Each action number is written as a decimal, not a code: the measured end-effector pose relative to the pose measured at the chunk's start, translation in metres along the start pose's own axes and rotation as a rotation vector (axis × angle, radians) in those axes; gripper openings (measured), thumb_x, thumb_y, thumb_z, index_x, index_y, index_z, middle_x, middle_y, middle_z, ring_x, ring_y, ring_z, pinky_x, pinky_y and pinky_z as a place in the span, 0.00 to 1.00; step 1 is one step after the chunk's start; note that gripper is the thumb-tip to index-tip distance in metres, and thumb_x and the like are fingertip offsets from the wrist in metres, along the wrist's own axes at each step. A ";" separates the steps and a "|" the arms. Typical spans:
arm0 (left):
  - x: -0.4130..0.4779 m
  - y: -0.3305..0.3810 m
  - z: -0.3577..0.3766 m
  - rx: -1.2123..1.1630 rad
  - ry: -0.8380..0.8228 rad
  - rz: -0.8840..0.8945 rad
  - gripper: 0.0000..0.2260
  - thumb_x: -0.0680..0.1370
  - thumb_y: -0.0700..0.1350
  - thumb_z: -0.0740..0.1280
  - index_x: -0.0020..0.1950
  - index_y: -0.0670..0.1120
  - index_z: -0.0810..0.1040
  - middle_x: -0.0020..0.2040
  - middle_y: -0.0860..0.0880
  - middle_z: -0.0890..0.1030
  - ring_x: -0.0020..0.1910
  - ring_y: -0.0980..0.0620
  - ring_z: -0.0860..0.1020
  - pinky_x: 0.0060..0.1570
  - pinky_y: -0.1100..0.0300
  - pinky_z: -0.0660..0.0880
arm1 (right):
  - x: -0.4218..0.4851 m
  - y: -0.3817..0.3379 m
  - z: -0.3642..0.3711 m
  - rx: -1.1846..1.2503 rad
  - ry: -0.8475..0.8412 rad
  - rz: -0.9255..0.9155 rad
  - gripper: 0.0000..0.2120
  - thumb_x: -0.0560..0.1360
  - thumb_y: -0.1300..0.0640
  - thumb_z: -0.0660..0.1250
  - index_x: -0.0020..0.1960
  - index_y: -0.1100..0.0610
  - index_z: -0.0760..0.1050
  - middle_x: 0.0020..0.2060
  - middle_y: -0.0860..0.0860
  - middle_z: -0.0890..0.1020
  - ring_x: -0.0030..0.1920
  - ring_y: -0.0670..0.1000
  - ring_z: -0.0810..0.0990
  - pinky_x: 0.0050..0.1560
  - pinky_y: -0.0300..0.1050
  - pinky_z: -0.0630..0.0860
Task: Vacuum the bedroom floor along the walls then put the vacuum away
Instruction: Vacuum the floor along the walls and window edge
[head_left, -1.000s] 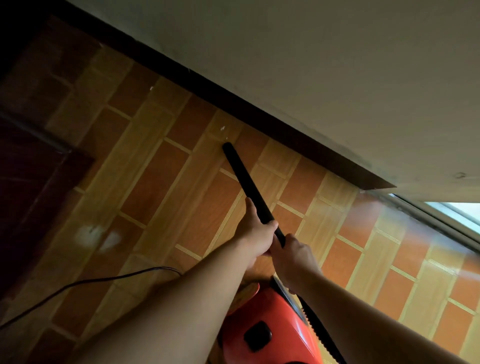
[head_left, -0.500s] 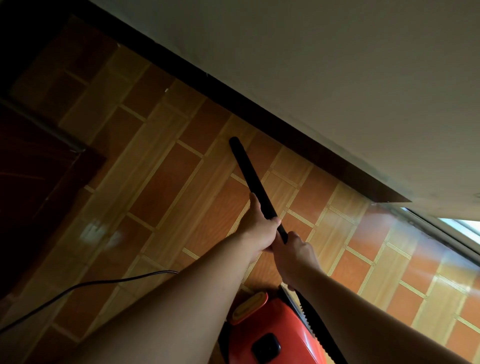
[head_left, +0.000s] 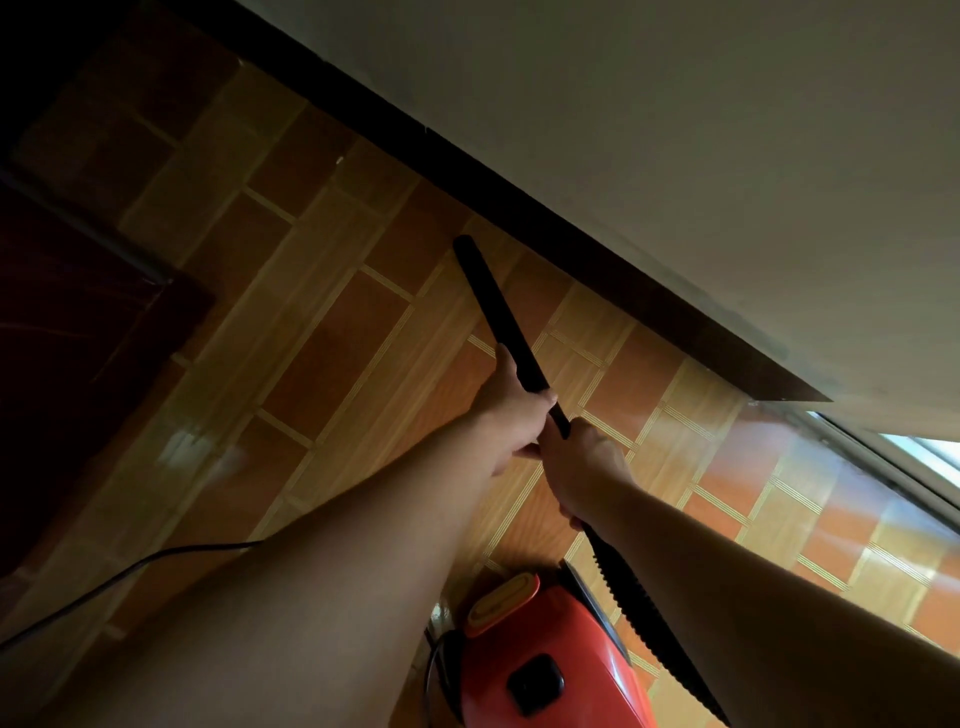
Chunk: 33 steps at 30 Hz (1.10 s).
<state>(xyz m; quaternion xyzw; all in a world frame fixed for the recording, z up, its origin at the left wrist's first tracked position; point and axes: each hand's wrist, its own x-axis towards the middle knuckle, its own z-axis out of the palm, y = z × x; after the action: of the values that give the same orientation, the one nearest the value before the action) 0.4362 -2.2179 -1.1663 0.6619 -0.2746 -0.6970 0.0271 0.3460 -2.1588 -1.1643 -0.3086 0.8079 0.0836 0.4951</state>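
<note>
A black vacuum tube (head_left: 496, 306) slants down to the tiled floor, and its tip (head_left: 462, 244) lies a short way from the dark baseboard (head_left: 597, 275) of the pale wall. My left hand (head_left: 511, 410) grips the tube at its middle. Just behind it, my right hand (head_left: 582, 467) grips the lower end, where the ribbed black hose (head_left: 649, 629) begins. The red vacuum body (head_left: 540, 660), with a yellow-orange handle and a black button, sits on the floor at the bottom edge, below my arms.
The black power cord (head_left: 130, 566) runs across the floor at the lower left. Dark wooden furniture (head_left: 78, 338) stands at the left. A bright window frame (head_left: 893, 457) meets the floor at the right. The floor has orange and tan tiles (head_left: 332, 332).
The tube tip has slid along the floor towards the baseboard, and my view has shifted so the vacuum body shows more fully. Both hands keep the same grip.
</note>
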 end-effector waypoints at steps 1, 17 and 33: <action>0.002 0.003 -0.003 -0.010 0.002 0.007 0.38 0.84 0.42 0.65 0.83 0.63 0.43 0.59 0.50 0.76 0.45 0.54 0.78 0.34 0.58 0.82 | 0.003 -0.004 -0.001 0.004 -0.002 0.002 0.24 0.83 0.38 0.51 0.60 0.57 0.70 0.40 0.58 0.82 0.30 0.54 0.81 0.28 0.46 0.80; -0.028 -0.001 -0.033 -0.002 -0.020 -0.070 0.37 0.84 0.42 0.66 0.84 0.61 0.47 0.55 0.51 0.75 0.42 0.54 0.77 0.28 0.59 0.81 | -0.045 -0.032 0.006 -0.056 -0.076 0.067 0.22 0.84 0.40 0.51 0.60 0.58 0.70 0.47 0.60 0.81 0.36 0.58 0.83 0.38 0.53 0.85; -0.019 0.014 0.003 -0.020 0.102 -0.114 0.33 0.84 0.39 0.65 0.83 0.56 0.52 0.63 0.43 0.78 0.51 0.45 0.82 0.29 0.54 0.83 | -0.014 -0.012 -0.018 -0.094 -0.129 -0.014 0.25 0.83 0.38 0.50 0.57 0.59 0.70 0.40 0.58 0.81 0.30 0.54 0.80 0.30 0.46 0.80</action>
<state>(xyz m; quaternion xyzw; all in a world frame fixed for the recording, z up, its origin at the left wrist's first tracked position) 0.4309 -2.2211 -1.1438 0.7107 -0.2276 -0.6657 0.0078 0.3443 -2.1704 -1.1415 -0.3309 0.7674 0.1376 0.5317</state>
